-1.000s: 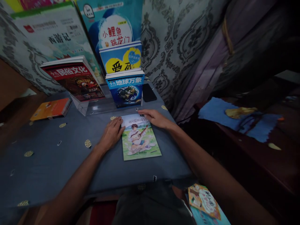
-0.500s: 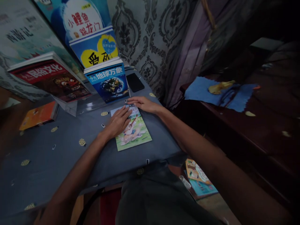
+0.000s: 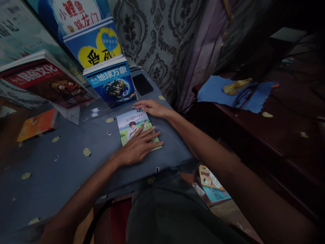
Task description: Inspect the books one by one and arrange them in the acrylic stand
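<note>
Left hand [image 3: 142, 142] is lying palm down across the lower part of the thin illustrated booklet [image 3: 130, 122], fingers spread wide and pointing right, not wrapping around anything. So that booklet is sitting directly under the left hand, with its upper part showing beyond the fingers, on the far side of the hand.

Long axis is running away from the person, its far end leaning a bit left. Left fingers are crossing that axis rather than following it, and the fingertips are reaching about to the right-hand edge.

Right hand [image 3: 151, 107] is resting at the far right corner, fingers extended close together and pointing left. Booklet is lying to the left of it and toward the person. Can't tell whether the thumb is pinching the corner. Both hands are at the booklet, but the left is covering far more of it.

Booklet is lying flat on the patterned surface [image 3: 63, 176], near the right-hand end. Blue Earth-cover book [image 3: 115, 88] is standing just beyond its far edge; black phone [image 3: 142, 84] is lying beyond the right hand.
</note>
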`<state>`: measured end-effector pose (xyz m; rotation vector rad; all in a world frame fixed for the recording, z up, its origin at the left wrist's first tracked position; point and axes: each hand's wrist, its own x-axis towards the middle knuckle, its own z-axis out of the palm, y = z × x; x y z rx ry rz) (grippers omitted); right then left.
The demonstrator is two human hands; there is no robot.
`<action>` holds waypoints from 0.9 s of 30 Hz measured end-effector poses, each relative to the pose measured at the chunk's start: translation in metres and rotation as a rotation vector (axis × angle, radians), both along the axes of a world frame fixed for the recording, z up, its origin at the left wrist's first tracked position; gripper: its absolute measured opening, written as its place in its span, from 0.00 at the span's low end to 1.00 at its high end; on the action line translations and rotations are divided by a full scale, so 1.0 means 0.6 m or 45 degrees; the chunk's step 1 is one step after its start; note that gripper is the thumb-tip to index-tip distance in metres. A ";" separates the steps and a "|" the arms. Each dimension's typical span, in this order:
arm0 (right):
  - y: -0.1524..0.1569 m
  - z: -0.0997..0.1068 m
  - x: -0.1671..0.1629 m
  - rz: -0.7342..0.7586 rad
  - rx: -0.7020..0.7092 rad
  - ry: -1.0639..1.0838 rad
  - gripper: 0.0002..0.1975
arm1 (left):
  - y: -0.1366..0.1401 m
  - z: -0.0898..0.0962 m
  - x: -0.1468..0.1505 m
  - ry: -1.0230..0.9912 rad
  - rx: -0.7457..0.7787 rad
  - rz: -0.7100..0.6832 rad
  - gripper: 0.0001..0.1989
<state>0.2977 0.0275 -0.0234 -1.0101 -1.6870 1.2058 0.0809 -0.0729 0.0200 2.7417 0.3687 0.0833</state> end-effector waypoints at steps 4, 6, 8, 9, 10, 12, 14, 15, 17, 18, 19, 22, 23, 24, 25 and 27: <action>0.000 -0.001 -0.001 0.000 0.018 -0.006 0.20 | -0.018 0.005 0.001 -0.003 0.005 -0.035 0.22; -0.001 -0.003 -0.002 -0.009 0.028 -0.006 0.20 | -0.019 0.007 -0.001 -0.043 -0.004 -0.030 0.21; -0.002 -0.004 -0.003 -0.024 0.037 -0.023 0.20 | -0.012 0.006 -0.007 -0.088 -0.028 -0.008 0.21; -0.002 -0.004 -0.004 -0.031 0.041 -0.043 0.20 | -0.004 0.003 -0.013 -0.104 -0.032 0.020 0.21; -0.002 -0.004 -0.004 -0.036 0.047 -0.069 0.20 | 0.007 -0.001 -0.021 -0.117 -0.024 0.069 0.21; -0.003 0.000 -0.005 -0.056 0.069 -0.149 0.21 | 0.036 -0.013 -0.041 -0.152 0.038 0.237 0.21; -0.010 0.008 -0.013 -0.107 0.131 -0.281 0.22 | 0.068 -0.030 -0.064 -0.218 0.127 0.491 0.21; -0.017 0.014 -0.022 -0.160 0.182 -0.373 0.22 | 0.082 -0.039 -0.074 -0.256 0.168 0.606 0.21; -0.044 0.028 -0.054 -0.295 0.320 -0.576 0.21 | 0.102 -0.056 -0.091 -0.293 0.213 0.752 0.22; -0.063 0.034 -0.077 -0.361 0.394 -0.659 0.21 | 0.108 -0.063 -0.097 -0.296 0.220 0.784 0.22; -0.087 0.040 -0.104 -0.382 0.469 -0.697 0.22 | 0.112 -0.070 -0.100 -0.288 0.215 0.797 0.23; -0.171 0.048 -0.186 -0.184 0.710 -0.702 0.26 | 0.118 -0.086 -0.101 -0.253 0.184 0.823 0.23; -0.197 0.048 -0.209 -0.091 0.792 -0.708 0.27 | 0.120 -0.091 -0.100 -0.243 0.180 0.836 0.23; -0.219 0.046 -0.227 0.022 0.860 -0.719 0.29 | 0.122 -0.094 -0.099 -0.236 0.183 0.849 0.23; -0.237 0.044 -0.240 0.097 0.887 -0.736 0.30 | 0.125 -0.097 -0.098 -0.235 0.192 0.861 0.22; -0.256 0.040 -0.250 0.176 0.861 -0.782 0.33 | 0.129 -0.100 -0.097 -0.242 0.214 0.869 0.22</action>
